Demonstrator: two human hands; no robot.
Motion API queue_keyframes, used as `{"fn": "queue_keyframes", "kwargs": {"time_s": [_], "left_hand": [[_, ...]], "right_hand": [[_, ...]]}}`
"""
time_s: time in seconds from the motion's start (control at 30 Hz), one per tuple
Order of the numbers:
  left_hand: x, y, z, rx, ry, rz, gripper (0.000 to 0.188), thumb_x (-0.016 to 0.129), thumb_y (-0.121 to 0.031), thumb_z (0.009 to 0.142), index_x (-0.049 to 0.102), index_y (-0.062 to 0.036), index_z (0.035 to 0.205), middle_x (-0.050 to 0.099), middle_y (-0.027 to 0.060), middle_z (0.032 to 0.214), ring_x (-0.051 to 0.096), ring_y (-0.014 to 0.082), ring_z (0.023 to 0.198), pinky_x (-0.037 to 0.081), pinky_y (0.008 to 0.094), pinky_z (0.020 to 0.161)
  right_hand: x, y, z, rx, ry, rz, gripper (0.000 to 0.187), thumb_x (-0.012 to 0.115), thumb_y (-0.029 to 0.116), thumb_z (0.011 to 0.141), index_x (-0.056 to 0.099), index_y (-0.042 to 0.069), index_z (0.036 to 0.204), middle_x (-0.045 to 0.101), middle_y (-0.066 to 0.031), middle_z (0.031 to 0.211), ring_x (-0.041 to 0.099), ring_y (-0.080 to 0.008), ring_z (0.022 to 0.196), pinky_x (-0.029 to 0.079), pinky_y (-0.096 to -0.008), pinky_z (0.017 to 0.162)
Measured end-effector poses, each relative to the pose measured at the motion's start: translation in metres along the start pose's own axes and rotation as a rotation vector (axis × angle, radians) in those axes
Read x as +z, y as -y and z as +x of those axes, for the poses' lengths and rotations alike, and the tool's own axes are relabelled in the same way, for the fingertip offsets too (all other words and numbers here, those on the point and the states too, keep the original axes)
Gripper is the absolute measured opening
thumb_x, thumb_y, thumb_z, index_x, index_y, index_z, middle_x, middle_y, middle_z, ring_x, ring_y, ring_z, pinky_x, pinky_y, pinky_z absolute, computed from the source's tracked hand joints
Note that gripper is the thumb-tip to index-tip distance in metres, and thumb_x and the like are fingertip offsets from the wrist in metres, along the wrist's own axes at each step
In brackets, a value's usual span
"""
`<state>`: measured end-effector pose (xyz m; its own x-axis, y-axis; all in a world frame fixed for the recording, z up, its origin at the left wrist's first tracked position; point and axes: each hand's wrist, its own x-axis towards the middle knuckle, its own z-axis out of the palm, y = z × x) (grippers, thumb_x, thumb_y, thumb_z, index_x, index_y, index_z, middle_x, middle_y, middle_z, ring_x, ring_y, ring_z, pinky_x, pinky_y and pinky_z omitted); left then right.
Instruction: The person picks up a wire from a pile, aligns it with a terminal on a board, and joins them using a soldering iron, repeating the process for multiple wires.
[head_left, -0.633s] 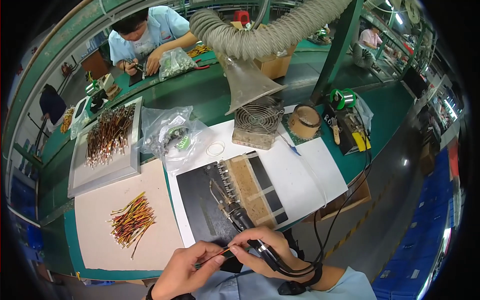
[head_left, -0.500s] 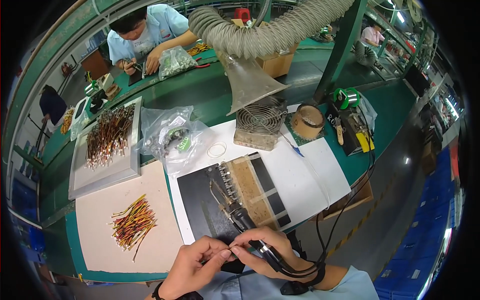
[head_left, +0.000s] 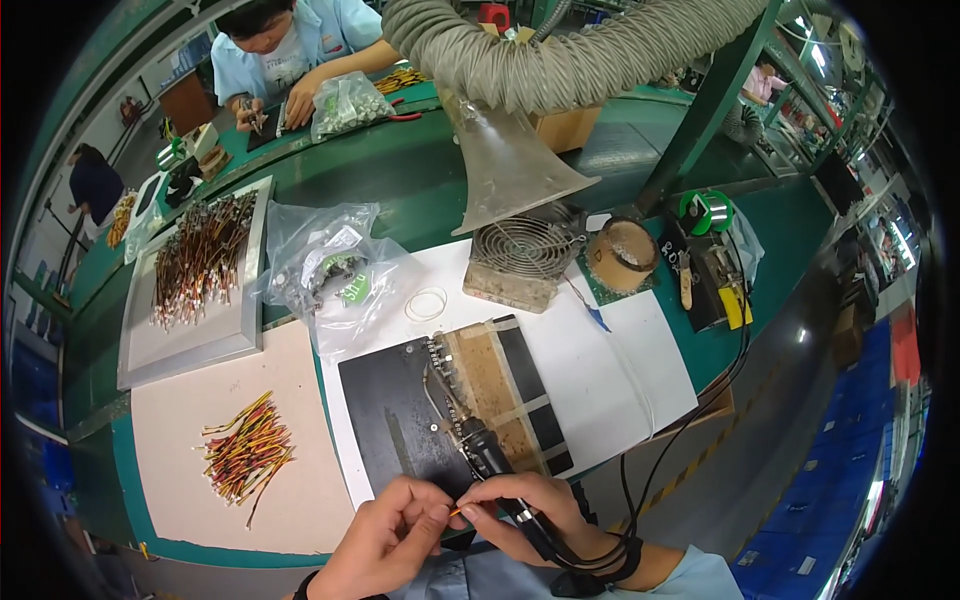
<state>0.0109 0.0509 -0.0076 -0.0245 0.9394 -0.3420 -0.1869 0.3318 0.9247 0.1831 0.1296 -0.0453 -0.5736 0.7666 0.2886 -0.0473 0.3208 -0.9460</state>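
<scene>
Since half a second ago the view has tilted slightly, and the black board [head_left: 385, 415] and the pile of wires [head_left: 247, 452] sit farther left in it; between the hands, more of the thin orange-yellow wire [head_left: 457, 511] now shows. The left hand [head_left: 385, 540] pinches one end of this wire between thumb and index finger, those fingers closed together. The right hand [head_left: 530, 512] has its thumb and index finger closed on the other end, just beside the left fingertips. The wire lies near the board's lower edge.

A black-handled tool [head_left: 487, 450] with two thin metal prongs points up over the board, its handle passing beneath the right index finger; whether the palm grips it, I cannot tell. A black cable [head_left: 740, 345] runs off to the right.

Left of the board, the loose pile of red, yellow and black wires lies on a beige sheet [head_left: 180, 500]. Behind it, a metal-edged tray [head_left: 190, 352] holds darker wires. A clear plastic bag [head_left: 385, 290] rests beside the board, and a round fan [head_left: 520, 247] stands beyond it on the green counter [head_left: 790, 215].
</scene>
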Motion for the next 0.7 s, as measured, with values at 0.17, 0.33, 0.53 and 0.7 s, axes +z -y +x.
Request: {"fn": "queue_keyframes", "kwargs": {"time_s": [0.17, 0.33, 0.53, 0.7], "left_hand": [[0.004, -0.002, 0.0, -0.028, 0.029, -0.031, 0.009, 0.053, -0.011, 0.098, 0.053, -0.0018, 0.101, 0.06, 0.0003, 0.082, 0.048, 0.0032, 0.064, 0.037, 0.0177, 0.056], [0.011, 0.004, -0.001, 0.03, -0.079, -0.08, 0.008, 0.053, -0.01, 0.098, 0.053, -0.0017, 0.098, 0.06, 0.0005, 0.08, 0.047, 0.0031, 0.063, 0.036, 0.0179, 0.055], [0.013, 0.01, -0.003, 0.077, -0.203, -0.072, 0.008, 0.055, -0.01, 0.097, 0.053, -0.0023, 0.096, 0.059, 0.0005, 0.077, 0.046, 0.003, 0.062, 0.037, 0.0177, 0.055], [0.017, 0.004, -0.008, 0.091, -0.198, -0.063, 0.009, 0.056, -0.01, 0.097, 0.054, -0.002, 0.096, 0.059, -0.0005, 0.078, 0.047, 0.0028, 0.064, 0.038, 0.0176, 0.057]], "right_hand": [[-0.005, 0.001, 0.003, 0.046, 0.03, -0.008, 0.025, 0.075, 0.0, 0.078, 0.062, 0.002, 0.099, 0.071, -0.0098, 0.085, 0.07, -0.0156, 0.076, 0.055, -0.0252, 0.067], [0.004, -0.009, -0.004, -0.023, -0.064, 0.004, 0.026, 0.075, -0.001, 0.078, 0.062, 0.002, 0.099, 0.071, -0.0115, 0.086, 0.071, -0.0167, 0.076, 0.055, -0.0248, 0.066], [0.012, -0.009, -0.009, -0.328, -0.214, -0.143, 0.026, 0.075, -0.002, 0.078, 0.061, 0.001, 0.099, 0.072, -0.0126, 0.087, 0.071, -0.0163, 0.074, 0.056, -0.0245, 0.065], [0.007, -0.008, -0.016, -0.007, -0.098, -0.046, 0.028, 0.076, -0.001, 0.077, 0.058, 0.002, 0.099, 0.071, -0.0109, 0.085, 0.069, -0.0134, 0.071, 0.054, -0.023, 0.063]]}}
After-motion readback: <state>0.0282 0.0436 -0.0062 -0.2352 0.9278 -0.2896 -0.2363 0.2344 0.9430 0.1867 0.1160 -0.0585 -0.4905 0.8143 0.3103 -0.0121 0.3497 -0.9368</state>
